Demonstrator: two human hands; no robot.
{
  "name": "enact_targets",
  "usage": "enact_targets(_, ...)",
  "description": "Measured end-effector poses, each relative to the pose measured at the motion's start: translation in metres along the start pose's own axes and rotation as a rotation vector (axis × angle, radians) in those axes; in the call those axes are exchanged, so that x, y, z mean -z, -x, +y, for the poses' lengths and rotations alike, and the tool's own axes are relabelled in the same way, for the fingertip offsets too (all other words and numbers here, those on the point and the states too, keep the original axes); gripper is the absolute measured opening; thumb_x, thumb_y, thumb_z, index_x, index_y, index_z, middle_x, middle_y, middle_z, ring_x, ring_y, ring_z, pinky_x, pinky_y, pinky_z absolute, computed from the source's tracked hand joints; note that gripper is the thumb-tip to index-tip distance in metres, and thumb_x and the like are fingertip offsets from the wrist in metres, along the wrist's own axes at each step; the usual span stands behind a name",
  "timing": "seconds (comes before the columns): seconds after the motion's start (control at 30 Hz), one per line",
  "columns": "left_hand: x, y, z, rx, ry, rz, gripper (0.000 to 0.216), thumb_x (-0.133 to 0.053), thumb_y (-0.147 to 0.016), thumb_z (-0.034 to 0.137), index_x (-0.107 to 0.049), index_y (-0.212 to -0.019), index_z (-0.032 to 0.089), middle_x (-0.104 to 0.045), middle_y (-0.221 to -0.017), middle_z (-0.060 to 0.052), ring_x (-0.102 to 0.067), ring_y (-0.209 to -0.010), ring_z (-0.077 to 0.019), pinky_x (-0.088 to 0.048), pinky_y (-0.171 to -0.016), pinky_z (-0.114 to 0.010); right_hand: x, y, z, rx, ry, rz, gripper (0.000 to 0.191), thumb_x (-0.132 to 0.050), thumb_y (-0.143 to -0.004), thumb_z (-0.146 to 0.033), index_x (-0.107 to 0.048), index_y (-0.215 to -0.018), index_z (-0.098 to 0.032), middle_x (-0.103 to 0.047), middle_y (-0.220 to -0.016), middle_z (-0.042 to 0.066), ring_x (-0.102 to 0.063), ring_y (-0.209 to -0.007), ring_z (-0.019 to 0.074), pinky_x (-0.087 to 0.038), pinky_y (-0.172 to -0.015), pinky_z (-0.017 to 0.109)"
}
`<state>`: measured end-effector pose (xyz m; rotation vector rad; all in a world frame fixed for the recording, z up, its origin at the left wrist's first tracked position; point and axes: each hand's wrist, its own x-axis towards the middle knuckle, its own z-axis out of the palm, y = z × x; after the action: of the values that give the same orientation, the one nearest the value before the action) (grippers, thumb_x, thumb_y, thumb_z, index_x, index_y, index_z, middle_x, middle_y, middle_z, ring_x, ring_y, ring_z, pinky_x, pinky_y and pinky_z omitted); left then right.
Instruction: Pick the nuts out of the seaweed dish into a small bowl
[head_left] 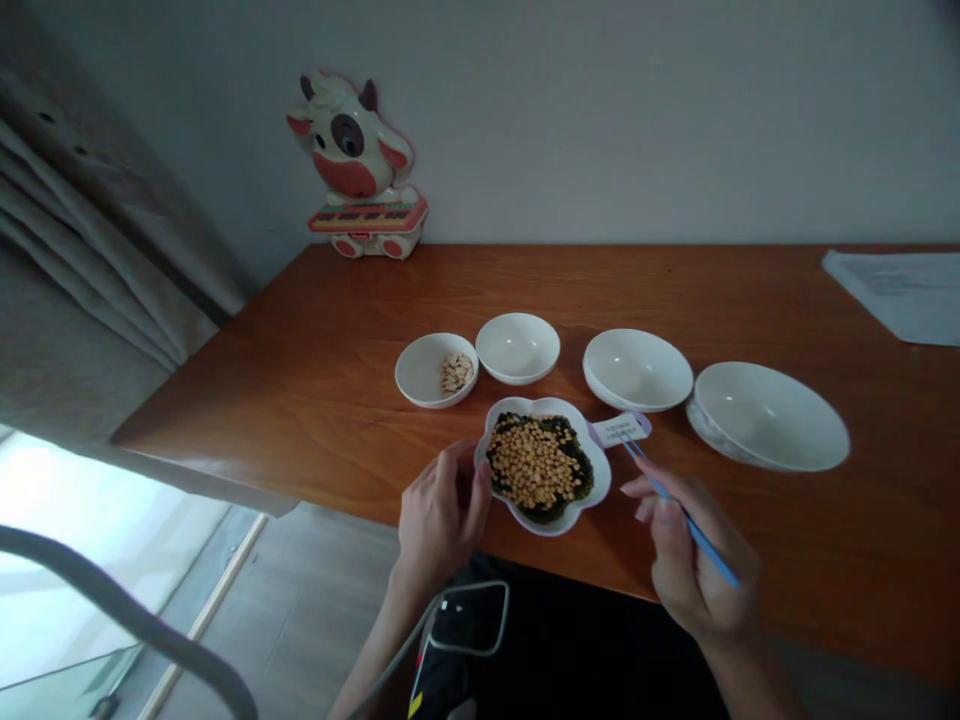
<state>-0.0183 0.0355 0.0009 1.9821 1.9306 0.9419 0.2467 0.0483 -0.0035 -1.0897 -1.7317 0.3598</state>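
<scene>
A white flower-shaped bowl (596, 462) with a lilac edge and a labelled handle stands near the table's front edge. It holds yellow split beans or grains (536, 460) over smaller dark green ones. My left hand (442, 505) pinches the bowl's left rim between thumb and fingers. Slim blue tweezers (701, 540) are held in my right hand (694, 560), their tips over the bowl's handle. I see nothing between the tips. Behind, a small white bowl (416, 375) contains flat pale seeds (456, 373).
Three more white bowls stand in the back row: a small one (517, 350), a medium one (637, 370) and a large one (765, 415). A cow-shaped toy piano (360, 170) sits at the back left. Paper sheets (911, 295) lie at the right. A grey cable (394, 665) runs by my left forearm.
</scene>
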Motion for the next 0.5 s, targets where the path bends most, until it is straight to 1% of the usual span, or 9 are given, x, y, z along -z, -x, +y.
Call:
enact_targets(0.27, 0.0002, -0.0003, 0.0015, -0.026, 0.019, 0.019, 0.025, -0.049, -0.105, 0.037, -0.058, -0.122, 0.021, -0.073, -0.084, -0.003, -0.073, -0.073, -0.0179, -0.056, -0.07, -0.027, 0.0016, 0.0063, 0.0028, -0.073, 0.055, -0.011, 0.04, -0.048, -0.1, -0.019, -0.061, -0.137, -0.025, -0.071, -0.099, 0.007, -0.062, -0.07, 0.0142, -0.054, -0.058, 0.028)
enact_targets(0.5, 0.0004, 0.0, 0.0013, -0.029, 0.025, 0.011, 0.025, -0.049, -0.105, 0.037, -0.057, -0.123, 0.021, -0.073, -0.084, -0.004, -0.072, -0.074, -0.0187, -0.058, -0.071, -0.029, 0.0021, 0.0088, 0.0038, -0.161, 0.008, 0.032, 0.035, -0.048, -0.101, -0.025, -0.066, -0.132, -0.026, -0.07, -0.095, 0.007, -0.06, -0.068, 0.0155, -0.052, -0.054, 0.03)
